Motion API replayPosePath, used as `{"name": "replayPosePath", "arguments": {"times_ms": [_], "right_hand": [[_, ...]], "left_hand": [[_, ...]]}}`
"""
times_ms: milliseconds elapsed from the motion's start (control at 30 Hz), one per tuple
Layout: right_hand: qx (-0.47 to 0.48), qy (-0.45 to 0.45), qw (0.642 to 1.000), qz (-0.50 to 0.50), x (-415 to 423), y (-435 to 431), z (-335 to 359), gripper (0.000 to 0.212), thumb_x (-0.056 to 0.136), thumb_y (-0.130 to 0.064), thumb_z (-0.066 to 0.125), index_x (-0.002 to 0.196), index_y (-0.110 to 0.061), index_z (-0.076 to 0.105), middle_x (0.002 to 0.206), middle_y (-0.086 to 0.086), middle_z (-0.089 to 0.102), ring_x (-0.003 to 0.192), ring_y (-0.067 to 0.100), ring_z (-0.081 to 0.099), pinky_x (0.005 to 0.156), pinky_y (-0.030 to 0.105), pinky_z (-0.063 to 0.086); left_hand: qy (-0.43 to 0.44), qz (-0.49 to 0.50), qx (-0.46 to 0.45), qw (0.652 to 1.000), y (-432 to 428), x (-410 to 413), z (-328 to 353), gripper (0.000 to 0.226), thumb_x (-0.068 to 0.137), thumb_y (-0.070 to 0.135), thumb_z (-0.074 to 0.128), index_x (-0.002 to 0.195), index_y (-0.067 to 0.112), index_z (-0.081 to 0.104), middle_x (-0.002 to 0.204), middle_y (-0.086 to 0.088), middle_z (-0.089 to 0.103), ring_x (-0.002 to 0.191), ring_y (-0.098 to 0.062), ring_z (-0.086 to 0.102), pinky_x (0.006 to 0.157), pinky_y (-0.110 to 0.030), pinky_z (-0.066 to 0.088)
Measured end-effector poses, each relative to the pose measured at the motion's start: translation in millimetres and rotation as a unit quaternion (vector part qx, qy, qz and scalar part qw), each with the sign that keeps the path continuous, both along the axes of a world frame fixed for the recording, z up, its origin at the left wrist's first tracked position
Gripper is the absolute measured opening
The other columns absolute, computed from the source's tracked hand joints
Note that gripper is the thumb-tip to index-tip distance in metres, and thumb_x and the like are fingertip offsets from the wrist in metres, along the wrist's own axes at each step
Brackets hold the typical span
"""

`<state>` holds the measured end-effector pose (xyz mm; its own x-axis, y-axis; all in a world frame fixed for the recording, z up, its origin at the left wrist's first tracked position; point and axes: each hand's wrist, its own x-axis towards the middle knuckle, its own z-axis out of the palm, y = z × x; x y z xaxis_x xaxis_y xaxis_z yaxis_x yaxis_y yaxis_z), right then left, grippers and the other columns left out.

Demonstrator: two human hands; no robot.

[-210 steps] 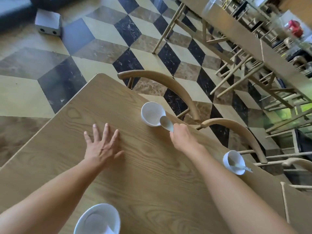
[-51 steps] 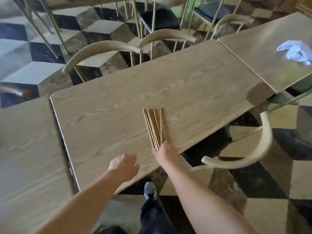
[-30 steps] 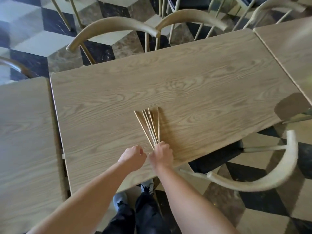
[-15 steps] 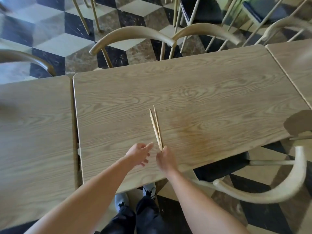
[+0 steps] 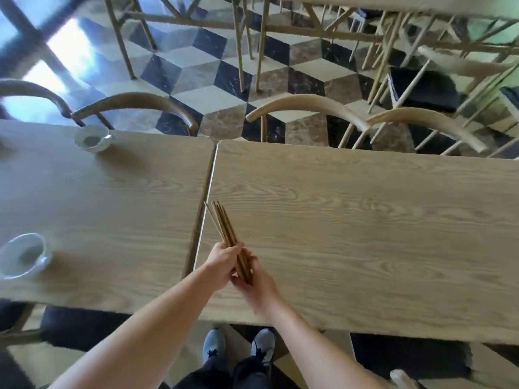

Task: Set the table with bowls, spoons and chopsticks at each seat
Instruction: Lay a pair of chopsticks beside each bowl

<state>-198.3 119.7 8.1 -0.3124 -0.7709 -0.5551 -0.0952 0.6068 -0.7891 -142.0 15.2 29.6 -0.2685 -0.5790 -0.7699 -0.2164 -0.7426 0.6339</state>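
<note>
Both hands hold a bundle of several wooden chopsticks (image 5: 224, 230) above the seam between two wooden tables. My left hand (image 5: 224, 263) wraps around the bundle from the left. My right hand (image 5: 254, 279) cups its lower end from underneath. The tips point away from me, up and to the left. On the left table (image 5: 112, 209) stand two white bowls, one at the far edge (image 5: 92, 138) and one at the near left edge (image 5: 23, 255), each with a spoon in it. The right table (image 5: 365, 234) carries nothing visible.
Curved wooden chair backs (image 5: 309, 108) line the far side of both tables, with another chair back (image 5: 134, 103) behind the far bowl. Beyond lies a checkered floor with more chairs and table legs. My shoes (image 5: 238, 346) show below the near table edge.
The chopsticks lay on the table half a second ago under my fingertips; now they are gathered into a bundle lifted in both hands. The view has swung left, showing the table with bowls.
</note>
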Motion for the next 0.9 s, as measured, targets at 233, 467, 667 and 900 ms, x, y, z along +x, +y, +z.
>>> {"name": "replayPosePath", "arguments": {"times_ms": [233, 467, 667, 900], "right_hand": [[0.037, -0.234, 0.97, 0.049, 44.2, -28.2, 32.4, 0.03, 0.094, -0.009, 0.063, 0.117, 0.01, 0.062, 0.109, 0.026, 0.067, 0.092, 0.027, 0.063, 0.087, 0.036, 0.054], [0.093, -0.255, 0.954, 0.127, 98.7, -36.7, 68.0, 0.026, 0.091, -0.002, 0.064, 0.114, 0.01, 0.065, 0.106, 0.024, 0.072, 0.091, 0.033, 0.073, 0.07, 0.038, 0.062], [0.126, -0.255, 0.947, 0.151, 160.5, -46.1, 83.5, 0.04, 0.081, -0.007, 0.075, 0.116, 0.007, 0.064, 0.112, 0.022, 0.071, 0.105, 0.036, 0.069, 0.085, 0.045, 0.059], [0.153, -0.233, 0.942, 0.187, 239.7, -58.8, 93.8, 0.046, 0.074, -0.011, 0.084, 0.114, 0.004, 0.065, 0.11, 0.021, 0.072, 0.103, 0.034, 0.07, 0.084, 0.044, 0.058]], "left_hand": [[0.124, 0.108, 0.058, 0.985, -17.8, 110.5, 7.2, 0.021, 0.104, 0.005, 0.043, 0.091, -0.004, 0.056, 0.08, -0.018, 0.066, 0.065, -0.028, 0.071, 0.069, -0.047, 0.061], [0.182, 0.108, 0.056, 0.976, -12.0, 192.3, 20.3, 0.015, 0.101, -0.006, 0.04, 0.104, -0.01, 0.055, 0.083, -0.023, 0.073, 0.071, -0.034, 0.074, 0.059, -0.046, 0.061], [0.208, 0.094, 0.027, 0.973, -15.6, 266.8, 39.5, 0.02, 0.099, -0.004, 0.047, 0.115, -0.011, 0.056, 0.106, -0.026, 0.073, 0.098, -0.043, 0.071, 0.076, -0.051, 0.06], [0.219, 0.105, -0.003, 0.97, -11.4, 351.4, 53.5, 0.024, 0.102, -0.006, 0.04, 0.12, -0.016, 0.053, 0.114, -0.032, 0.069, 0.106, -0.049, 0.067, 0.085, -0.057, 0.058]]}}
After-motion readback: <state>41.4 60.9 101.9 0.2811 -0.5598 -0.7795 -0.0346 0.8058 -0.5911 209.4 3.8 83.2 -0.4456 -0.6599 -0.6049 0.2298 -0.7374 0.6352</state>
